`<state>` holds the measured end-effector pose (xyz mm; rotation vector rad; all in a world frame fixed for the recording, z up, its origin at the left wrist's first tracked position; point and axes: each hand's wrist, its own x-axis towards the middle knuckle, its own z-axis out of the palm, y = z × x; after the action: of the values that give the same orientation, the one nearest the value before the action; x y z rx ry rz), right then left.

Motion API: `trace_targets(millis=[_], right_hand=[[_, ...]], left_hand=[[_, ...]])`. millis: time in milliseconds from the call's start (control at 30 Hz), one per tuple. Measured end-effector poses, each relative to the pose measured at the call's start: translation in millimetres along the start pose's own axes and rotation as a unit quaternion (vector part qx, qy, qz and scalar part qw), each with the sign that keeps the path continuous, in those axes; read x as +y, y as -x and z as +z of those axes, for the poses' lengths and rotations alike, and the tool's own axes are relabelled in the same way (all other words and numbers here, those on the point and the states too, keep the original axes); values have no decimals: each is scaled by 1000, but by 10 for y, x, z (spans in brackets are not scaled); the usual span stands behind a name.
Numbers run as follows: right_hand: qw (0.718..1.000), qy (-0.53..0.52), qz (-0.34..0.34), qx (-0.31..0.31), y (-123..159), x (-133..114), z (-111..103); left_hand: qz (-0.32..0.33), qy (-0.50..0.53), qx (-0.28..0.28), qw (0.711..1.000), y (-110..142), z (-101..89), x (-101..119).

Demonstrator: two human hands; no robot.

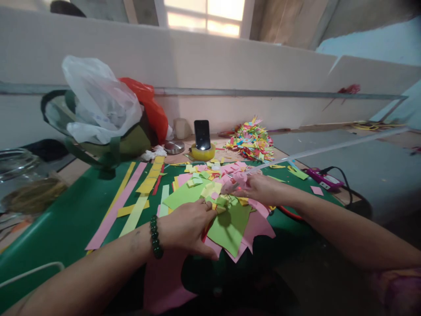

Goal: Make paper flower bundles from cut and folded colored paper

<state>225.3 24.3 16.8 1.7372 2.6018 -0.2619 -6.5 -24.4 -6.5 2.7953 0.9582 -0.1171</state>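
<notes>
My right hand (258,188) is closed around a pink glue gun (234,182) with a small red light. A long translucent glue stick (305,153) runs from it to the right. Below its tip lie layered green paper sheets (230,228) over pink paper (259,226), topped with small folded paper pieces (213,191) in green, yellow and pink. My left hand (189,226), with a ring and a dark bead bracelet (155,237), rests on the near left of these sheets. Its thumb is spread away from the fingers, whose tips touch the small pieces.
Paper strips (116,206) lie left on the green table cover (75,210). Behind stand a phone (202,135) on a yellow tape roll (203,152), a colourful paper-scrap heap (251,140) and a bag (128,140) with plastic bags. A purple power socket (324,180) sits right.
</notes>
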Motion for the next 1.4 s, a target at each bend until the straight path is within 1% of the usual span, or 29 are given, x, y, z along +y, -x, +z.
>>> trace_targets(millis=[100,167,233,267,333,367,400,467,533,600,633,700,767,833,933,1000,1067,1133,1200,1233,1300,1333,1367,1400], right_hand=[[999,29,7,-36,22,8,-38],[999,1,-6,-38,48,30,-76],[995,-86,-42,-9,78,57,-94],[987,-145,-70,17,96,68,-91],[956,-257,-122,71,143,81,-67],[941,-298,-132,96,172,86,-52],[929,-326,-128,119,204,95,-40],[918,-347,-85,172,268,143,-38],[909,-332,-16,250,320,266,-72],[900,-292,67,316,355,475,-129],[897,-269,109,333,367,607,-157],[899,-230,182,324,383,894,-188],[905,-208,235,287,386,1169,-166],[912,-192,272,240,371,1393,-89],[920,-184,293,185,313,1617,81],[918,-191,307,160,268,1711,181],[919,-188,320,134,256,1774,236],[924,-180,315,119,312,1793,235],[933,-132,313,119,447,1730,190],[935,-91,320,124,535,1656,160],[929,18,338,148,709,1416,105],[932,39,324,159,774,1259,86],[948,31,277,155,814,1087,75],[969,1,200,145,823,913,70]], left_hand=[[-7,-7,-11,1000,-6,-5,-2],[-10,-7,-16,1000,-9,-6,-3],[-8,0,-10,1000,-7,-4,-6],[-6,3,-6,1000,-5,-2,-7],[-4,8,3,1000,2,2,-9],[-4,9,6,1000,5,4,-9],[-3,10,8,1000,8,4,-9],[1,11,10,1000,10,-1,-5],[0,11,6,1000,10,-15,4],[-9,8,-7,1000,8,-35,16],[-17,5,-15,1000,8,-44,21],[-30,-3,-27,999,10,-52,24],[-33,-10,-22,999,14,-41,14],[-24,-10,-1,1000,19,-19,-2],[-26,2,11,1000,31,0,-10],[-34,8,-4,999,40,-8,3],[-38,7,-13,999,46,-23,20],[-35,2,-13,999,46,-32,31],[-34,-2,-11,999,38,-31,34],[-34,-3,-12,999,32,-29,35],[-38,-5,-17,999,17,-27,40],[-41,-6,-22,999,9,-28,45],[-45,-8,-27,999,3,-31,52],[-47,-8,-30,998,-1,-35,58]])
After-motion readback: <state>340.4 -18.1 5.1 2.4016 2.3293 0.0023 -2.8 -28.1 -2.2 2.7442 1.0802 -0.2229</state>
